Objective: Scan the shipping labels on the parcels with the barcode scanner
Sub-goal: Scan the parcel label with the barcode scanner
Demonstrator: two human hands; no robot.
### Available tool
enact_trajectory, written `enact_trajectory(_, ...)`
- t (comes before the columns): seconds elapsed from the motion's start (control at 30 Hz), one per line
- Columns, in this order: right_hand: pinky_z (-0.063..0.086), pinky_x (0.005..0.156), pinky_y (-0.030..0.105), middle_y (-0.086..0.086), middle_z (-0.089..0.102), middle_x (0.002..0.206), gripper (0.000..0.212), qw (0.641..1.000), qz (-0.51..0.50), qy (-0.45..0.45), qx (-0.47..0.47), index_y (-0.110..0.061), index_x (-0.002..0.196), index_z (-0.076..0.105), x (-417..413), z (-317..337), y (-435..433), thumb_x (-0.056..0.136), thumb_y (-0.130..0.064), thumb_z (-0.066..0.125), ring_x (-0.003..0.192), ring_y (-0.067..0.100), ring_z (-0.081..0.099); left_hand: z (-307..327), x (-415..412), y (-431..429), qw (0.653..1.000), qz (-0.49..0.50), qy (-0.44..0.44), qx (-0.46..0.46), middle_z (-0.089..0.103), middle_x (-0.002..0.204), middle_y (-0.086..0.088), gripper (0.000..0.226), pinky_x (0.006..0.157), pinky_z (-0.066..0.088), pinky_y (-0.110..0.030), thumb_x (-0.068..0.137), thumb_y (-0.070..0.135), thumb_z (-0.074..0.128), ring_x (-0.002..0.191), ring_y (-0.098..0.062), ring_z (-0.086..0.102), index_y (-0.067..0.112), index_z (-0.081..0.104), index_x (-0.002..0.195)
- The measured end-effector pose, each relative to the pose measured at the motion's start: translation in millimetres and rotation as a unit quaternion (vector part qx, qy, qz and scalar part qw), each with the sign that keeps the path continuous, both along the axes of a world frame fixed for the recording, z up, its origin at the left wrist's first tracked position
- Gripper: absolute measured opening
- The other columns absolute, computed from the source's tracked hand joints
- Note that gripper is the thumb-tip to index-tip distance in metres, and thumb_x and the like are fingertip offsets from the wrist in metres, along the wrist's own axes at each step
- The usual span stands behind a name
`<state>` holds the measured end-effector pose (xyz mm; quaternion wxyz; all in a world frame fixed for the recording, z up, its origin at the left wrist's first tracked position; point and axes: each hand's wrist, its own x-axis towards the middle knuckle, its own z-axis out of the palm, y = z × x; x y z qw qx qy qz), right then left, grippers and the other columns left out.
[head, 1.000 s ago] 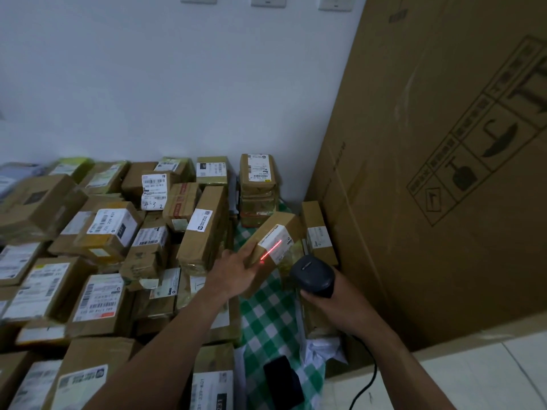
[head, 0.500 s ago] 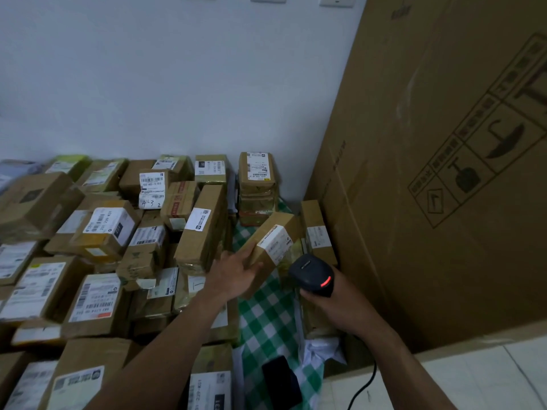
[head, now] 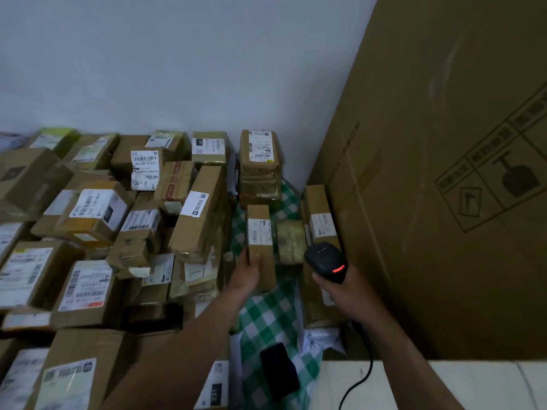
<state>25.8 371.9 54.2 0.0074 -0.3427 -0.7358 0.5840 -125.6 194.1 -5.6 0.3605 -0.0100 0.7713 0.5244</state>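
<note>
The small parcel [head: 260, 247] now lies flat on the green and white checked cloth [head: 272, 315], with its long side pointing away toward the wall [head: 177, 69]. A second ago it was tipped up in the air, and a red line of light lay across its white label [head: 256, 231]. Half a second ago that red line was already gone. Now the label faces up. The left hand [head: 247, 272] still holds the near end of the parcel, with the thumb on top and the other fingers hidden down its left side. The right hand [head: 347, 290] has its fingers wrapped round the handle of the black barcode scanner [head: 324, 258], just as before. The scanner's head sits just to the right of the parcel, near a small greenish packet [head: 291, 242]. A small red light [head: 339, 268] glows on the back of the scanner, as it did half a second ago. Its black cable [head: 359, 380] hangs down past the wrist. A flat black thing [head: 279, 371] lies on the cloth close to the person. The big pile of parcels [head: 88, 232] fills the left side and looks the same as before. A very big cardboard box [head: 444, 173] stands on the right.
</note>
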Motion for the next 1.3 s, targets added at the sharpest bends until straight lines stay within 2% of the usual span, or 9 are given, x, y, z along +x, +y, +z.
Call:
enact_trajectory(0.2, 0.044, 0.07, 0.027, -0.019, 0.055, 0.067, 0.033, 0.999, -0.008, -0.036, 0.007, -0.021, 0.114, 0.065, -3, -23, 6, 0.087, -0.024, 0.084, 0.067, 0.001, 0.052, -35, 22, -2, 0.999, 0.004, -0.03, -0.036, 0.047, 0.155, -0.012, 0.049, 0.111, 0.043, -0.047, 0.111, 0.039, 0.037, 0.134, -0.036, 0.052, 0.028, 0.03, 0.159)
enact_trajectory(0.37, 0.054, 0.09, 0.042, 0.003, 0.074, 0.11, 0.057, 0.999, -0.006, -0.042, 0.014, -0.021, 0.131, 0.064, -6, -28, 6, 0.081, -0.038, 0.086, 0.102, 0.023, 0.069, -53, 52, -13, 0.995, -0.022, -0.067, -0.068, 0.045, 0.153, -0.014, 0.05, 0.11, 0.043, -0.046, 0.111, 0.023, 0.038, 0.133, -0.038, 0.051, 0.022, 0.025, 0.159)
enact_trajectory(0.47, 0.055, 0.09, 0.042, 0.003, 0.073, 0.11, 0.057, 0.999, 0.0, -0.051, 0.019, -0.022, 0.131, 0.063, -8, -32, 3, 0.082, -0.039, 0.086, 0.106, 0.027, 0.069, -67, 67, -25, 0.992, -0.043, -0.083, -0.084, 0.049, 0.151, -0.016, 0.049, 0.108, 0.046, -0.043, 0.11, 0.025, 0.04, 0.131, -0.036, 0.053, 0.022, 0.028, 0.157)
enact_trajectory(0.6, 0.052, 0.103, 0.046, -0.007, 0.069, 0.114, 0.043, 0.999, 0.001, -0.042, 0.005, -0.035, 0.121, 0.059, -8, -29, -8, 0.087, -0.028, 0.084, 0.114, 0.021, 0.064, -64, 75, -28, 0.981, -0.076, -0.114, -0.135, 0.05, 0.149, -0.017, 0.051, 0.094, 0.046, -0.038, 0.111, 0.03, 0.034, 0.125, -0.037, 0.055, 0.026, 0.021, 0.16)
enact_trajectory(0.77, 0.049, 0.107, 0.043, -0.005, 0.067, 0.127, 0.055, 0.999, 0.01, -0.04, 0.0, -0.029, 0.136, 0.056, 2, -26, -18, 0.088, -0.027, 0.083, 0.12, 0.018, 0.061, -65, 77, -34, 0.976, -0.1, -0.125, -0.149, 0.047, 0.154, -0.013, 0.051, 0.109, 0.043, -0.04, 0.11, 0.032, 0.034, 0.131, -0.036, 0.052, 0.026, 0.025, 0.16)
enact_trajectory(0.83, 0.049, 0.107, 0.041, -0.008, 0.068, 0.125, 0.054, 0.999, 0.008, -0.039, -0.006, -0.03, 0.136, 0.058, 7, -26, -20, 0.088, -0.027, 0.083, 0.119, 0.015, 0.062, -64, 79, -33, 0.977, -0.102, -0.13, -0.137, 0.046, 0.155, -0.011, 0.049, 0.11, 0.041, -0.038, 0.111, 0.033, 0.033, 0.135, -0.036, 0.05, 0.025, 0.029, 0.16)
enact_trajectory(0.97, 0.044, 0.098, 0.03, -0.013, 0.067, 0.118, 0.048, 0.999, 0.004, -0.033, -0.017, -0.031, 0.133, 0.058, 15, -22, -24, 0.09, -0.022, 0.08, 0.115, 0.01, 0.06, -67, 81, -23, 0.983, -0.09, -0.14, -0.073, 0.046, 0.156, -0.008, 0.048, 0.116, 0.04, -0.047, 0.111, 0.038, 0.035, 0.136, -0.034, 0.05, 0.028, 0.033, 0.158)
enact_trajectory(1.1, 0.046, 0.089, 0.025, -0.01, 0.069, 0.119, 0.048, 0.999, -0.001, -0.039, -0.029, -0.027, 0.134, 0.061, 22, -20, -25, 0.09, -0.024, 0.08, 0.111, 0.007, 0.062, -59, 82, -10, 0.991, -0.064, -0.113, -0.033, 0.051, 0.151, -0.01, 0.045, 0.1, 0.043, -0.029, 0.112, 0.025, 0.037, 0.135, -0.029, 0.051, 0.018, 0.035, 0.157)
enact_trajectory(1.3, 0.045, 0.08, 0.016, -0.011, 0.072, 0.117, 0.045, 0.999, -0.009, -0.045, -0.027, -0.025, 0.131, 0.063, 29, -19, -21, 0.09, -0.022, 0.081, 0.106, -0.003, 0.063, -57, 77, 9, 0.993, -0.096, -0.053, -0.052, 0.047, 0.154, -0.011, 0.048, 0.092, 0.034, -0.021, 0.112, 0.028, 0.038, 0.139, -0.031, 0.047, 0.017, 0.033, 0.159)
